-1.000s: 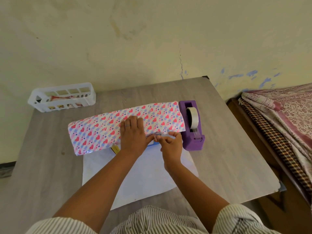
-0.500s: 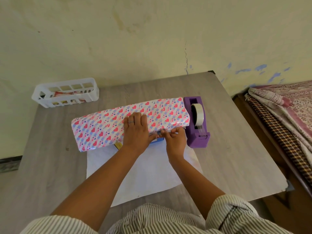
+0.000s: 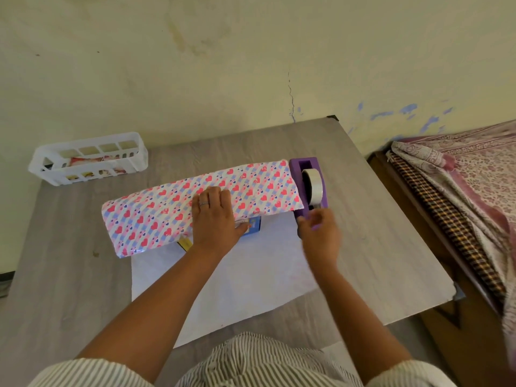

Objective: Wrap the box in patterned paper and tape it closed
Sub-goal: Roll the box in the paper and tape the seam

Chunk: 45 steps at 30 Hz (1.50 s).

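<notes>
Heart-patterned paper (image 3: 156, 216) lies folded over the box, and its white underside (image 3: 223, 277) spreads toward me on the table. A blue corner of the box (image 3: 254, 224) and a yellow bit show below the paper's edge. My left hand (image 3: 215, 222) presses flat on the folded paper above the box. Over the near end of the purple tape dispenser (image 3: 300, 174), my right hand (image 3: 321, 236) is blurred with its fingers curled. I cannot tell whether it touches the tape. The white tape roll (image 3: 315, 182) sits in the dispenser, right beside the paper's right end.
A white plastic basket (image 3: 55, 174) with some items stands at the grey table's (image 3: 69, 261) far left corner, against the wall. To the right of the table is a bed with folded patterned cloths (image 3: 460, 191). The table's right edge lies close past the dispenser.
My right hand left the paper's edge by the box and moved right to the dispenser's near end. The left hand stays pressed on the paper.
</notes>
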Motion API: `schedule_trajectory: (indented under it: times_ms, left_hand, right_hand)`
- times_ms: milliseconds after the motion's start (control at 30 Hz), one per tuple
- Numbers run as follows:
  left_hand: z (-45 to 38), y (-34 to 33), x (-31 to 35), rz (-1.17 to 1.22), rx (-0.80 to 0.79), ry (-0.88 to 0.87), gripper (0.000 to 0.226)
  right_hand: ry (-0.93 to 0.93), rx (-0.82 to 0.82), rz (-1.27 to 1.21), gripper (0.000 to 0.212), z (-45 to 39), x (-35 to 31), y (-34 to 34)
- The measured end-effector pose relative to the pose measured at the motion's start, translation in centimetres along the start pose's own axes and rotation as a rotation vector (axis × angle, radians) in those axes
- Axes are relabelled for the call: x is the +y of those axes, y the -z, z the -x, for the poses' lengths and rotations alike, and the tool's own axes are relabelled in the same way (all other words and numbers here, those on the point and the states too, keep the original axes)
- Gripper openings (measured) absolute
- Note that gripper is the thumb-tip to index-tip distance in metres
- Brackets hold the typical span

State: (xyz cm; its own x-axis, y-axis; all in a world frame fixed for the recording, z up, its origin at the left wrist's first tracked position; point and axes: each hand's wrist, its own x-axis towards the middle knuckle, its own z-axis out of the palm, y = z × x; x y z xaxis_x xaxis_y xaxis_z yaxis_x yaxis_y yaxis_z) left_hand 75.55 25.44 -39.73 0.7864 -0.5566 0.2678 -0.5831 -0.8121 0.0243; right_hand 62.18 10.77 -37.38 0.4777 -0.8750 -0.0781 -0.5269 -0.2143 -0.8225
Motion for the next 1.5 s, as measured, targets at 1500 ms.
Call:
schedule_trajectory:
  times_ms: [1500]
  left_hand:
    - [-0.5,-0.4,0.5,0.025,0.058,0.011,0.078]
  right_hand:
    - [-0.221,0.052,-0.047,0.014,-4.1,4.0,0.7]
